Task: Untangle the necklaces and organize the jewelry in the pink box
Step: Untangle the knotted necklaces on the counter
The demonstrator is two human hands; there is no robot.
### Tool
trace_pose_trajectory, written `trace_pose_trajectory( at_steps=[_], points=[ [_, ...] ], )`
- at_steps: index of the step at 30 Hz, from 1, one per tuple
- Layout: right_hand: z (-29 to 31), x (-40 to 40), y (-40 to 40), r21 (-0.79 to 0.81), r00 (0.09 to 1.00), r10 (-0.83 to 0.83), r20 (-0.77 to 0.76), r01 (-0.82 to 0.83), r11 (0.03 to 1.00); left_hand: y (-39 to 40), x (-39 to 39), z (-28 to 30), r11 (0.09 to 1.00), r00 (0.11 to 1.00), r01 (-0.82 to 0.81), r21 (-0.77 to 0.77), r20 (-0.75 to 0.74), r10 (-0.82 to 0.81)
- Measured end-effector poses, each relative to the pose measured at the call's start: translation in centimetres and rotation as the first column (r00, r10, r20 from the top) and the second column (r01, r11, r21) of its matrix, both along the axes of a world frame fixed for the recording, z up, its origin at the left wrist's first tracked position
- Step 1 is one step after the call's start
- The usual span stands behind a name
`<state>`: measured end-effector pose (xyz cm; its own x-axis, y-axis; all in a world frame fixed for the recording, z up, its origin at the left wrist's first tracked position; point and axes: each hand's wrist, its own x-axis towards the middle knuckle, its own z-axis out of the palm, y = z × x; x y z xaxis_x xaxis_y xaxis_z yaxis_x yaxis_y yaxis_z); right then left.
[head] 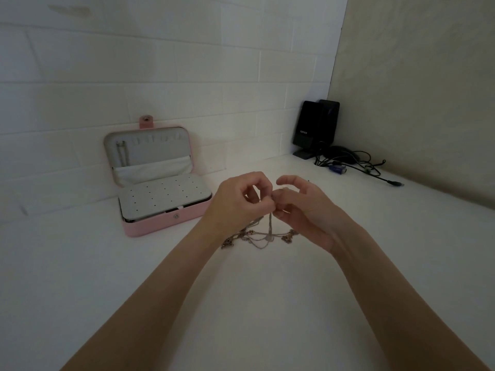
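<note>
Picking at the knot, mid-frame.

Both hands pinch the tangled necklaces [263, 235]: left hand [235, 203] and right hand [300, 210] meet fingertip to fingertip, chains dangling to the white counter [267, 303]. Untangling looks underway; next, tease one strand free gently. The pink jewelry box [158, 183] waits open at left.

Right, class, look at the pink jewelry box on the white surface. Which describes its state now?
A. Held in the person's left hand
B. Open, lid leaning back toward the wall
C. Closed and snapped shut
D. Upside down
B: the pink box stands open, its lid upright toward the tiled wall, while both hands pinch the necklaces apart from it.
</note>
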<state>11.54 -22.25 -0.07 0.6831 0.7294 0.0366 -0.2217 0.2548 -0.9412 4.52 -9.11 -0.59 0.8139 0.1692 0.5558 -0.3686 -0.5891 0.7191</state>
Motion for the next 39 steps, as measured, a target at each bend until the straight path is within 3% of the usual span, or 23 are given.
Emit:
trace_pose_trajectory(
  at_steps=[7,14,19,23,26,28,30,33,39],
  points=[
    [0.4,0.0,-0.4,-0.058,0.975,-0.058,0.213,0.071,0.996,0.8,0.2,0.0,0.999,1.0,-0.02,-0.024,-0.016,0.02],
    [0.3,0.0,-0.4,-0.142,0.894,-0.086,0.439,0.163,0.976,0.7,0.3,0.0,1.0,0.998,-0.015,-0.007,-0.06,0.014],
    [0.2,-0.1,0.0,-0.156,0.827,-0.09,0.555,0.21,0.965,0.4,0.6,-0.1,0.984,0.987,-0.028,-0.176,-0.158,0.0],
    [0.0,-0.4,0.4,-0.176,0.725,-0.091,0.683,0.284,0.942,0.0,0.5,-0.8,0.912,0.949,-0.024,-0.409,-0.296,-0.108],
    [0.0,-0.3,0.5,-0.165,0.704,-0.1,0.703,0.299,0.94,0.0,0.6,-0.9,0.881,0.941,-0.038,-0.472,-0.314,-0.128],
    [-0.1,-0.3,0.4,-0.16,0.727,-0.114,0.677,0.297,0.941,-0.1,0.5,-0.7,0.927,0.962,-0.042,-0.372,-0.264,-0.063],
    [-0.1,-0.2,0.2,-0.169,0.794,-0.12,0.596,0.27,0.948,-0.2,0.4,-0.5,0.985,0.989,-0.057,-0.16,-0.144,0.034],
    [-0.2,0.0,-0.1,-0.172,0.896,-0.086,0.436,0.177,0.969,-0.1,0.2,-0.5,0.988,0.995,-0.089,0.125,0.065,0.081],
    [-0.1,0.2,-0.2,-0.094,0.916,-0.117,0.383,0.165,0.982,0.3,0.3,-0.6,0.988,0.989,-0.144,0.061,0.052,0.141]
  ],
)
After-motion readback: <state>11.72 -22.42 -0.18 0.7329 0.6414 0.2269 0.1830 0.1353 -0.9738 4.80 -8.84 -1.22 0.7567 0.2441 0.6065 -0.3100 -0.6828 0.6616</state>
